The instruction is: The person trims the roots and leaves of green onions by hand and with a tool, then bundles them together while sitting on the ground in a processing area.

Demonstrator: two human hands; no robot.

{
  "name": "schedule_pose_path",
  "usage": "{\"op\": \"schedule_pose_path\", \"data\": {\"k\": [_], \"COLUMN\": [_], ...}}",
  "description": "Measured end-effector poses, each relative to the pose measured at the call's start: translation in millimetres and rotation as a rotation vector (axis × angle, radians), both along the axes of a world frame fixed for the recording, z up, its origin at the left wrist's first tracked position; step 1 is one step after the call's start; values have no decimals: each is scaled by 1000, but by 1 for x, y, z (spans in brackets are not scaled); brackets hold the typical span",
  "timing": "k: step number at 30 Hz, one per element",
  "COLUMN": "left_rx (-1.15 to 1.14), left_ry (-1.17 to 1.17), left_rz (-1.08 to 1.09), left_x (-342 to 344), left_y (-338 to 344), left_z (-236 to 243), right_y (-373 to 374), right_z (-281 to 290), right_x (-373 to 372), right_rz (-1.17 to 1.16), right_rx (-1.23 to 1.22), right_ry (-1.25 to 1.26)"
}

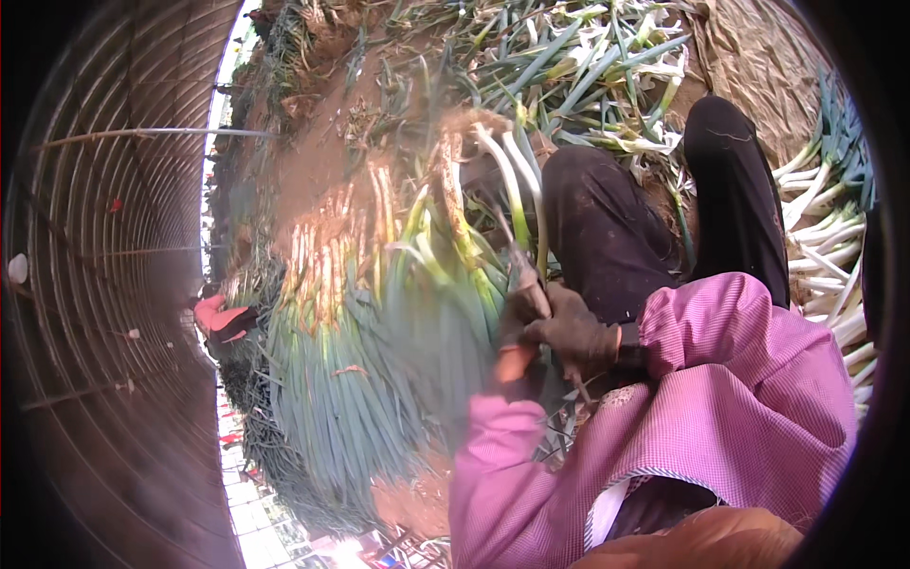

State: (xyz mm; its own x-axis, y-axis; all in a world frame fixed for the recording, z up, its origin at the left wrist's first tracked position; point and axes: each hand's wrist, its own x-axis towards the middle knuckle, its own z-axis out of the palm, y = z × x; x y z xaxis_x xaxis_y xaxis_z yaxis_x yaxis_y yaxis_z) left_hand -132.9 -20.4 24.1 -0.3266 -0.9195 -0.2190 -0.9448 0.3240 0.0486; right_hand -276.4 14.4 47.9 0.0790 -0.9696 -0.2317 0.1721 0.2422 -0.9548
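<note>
Two hands: both gloved, left hand (pixel 524 305) and right hand (pixel 575 334) closing together around a leek stalk (pixel 515 194)
Leek pile (pixel 351 379): lying just left of the grip, crowding it
Trimmed leeks (pixel 829 237): sitting well right, behind the dark trouser legs (pixel 607 228)
</note>
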Motion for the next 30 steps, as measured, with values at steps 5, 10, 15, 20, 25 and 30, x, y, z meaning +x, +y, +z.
{"op": "schedule_pose_path", "data": {"k": [5, 10, 15, 20, 25, 30], "left_rx": [60, 194, 326, -47, 91, 81], "left_ry": [-31, -31, 31, 294, 71, -207], "left_rz": [224, 419, 488, 564, 598, 431], "left_x": [56, 94, 102, 56, 144, 88], "left_y": [-4, -40, -76, -81, -97, -127], "left_z": [27, 42, 40, 49, -14, 39], "right_y": [-3, -14, -20, -16, -11, -13], "right_z": [23, 33, 28, 15, 14, -2], "right_x": [-7, -3, 5, 0, 8, 7], "right_rz": [426, 528, 447, 405, 401, 298], "right_rx": [208, 140, 236, 320, 268, 158], "right_ry": [-71, 53, -101, -145, -129, -220]}}
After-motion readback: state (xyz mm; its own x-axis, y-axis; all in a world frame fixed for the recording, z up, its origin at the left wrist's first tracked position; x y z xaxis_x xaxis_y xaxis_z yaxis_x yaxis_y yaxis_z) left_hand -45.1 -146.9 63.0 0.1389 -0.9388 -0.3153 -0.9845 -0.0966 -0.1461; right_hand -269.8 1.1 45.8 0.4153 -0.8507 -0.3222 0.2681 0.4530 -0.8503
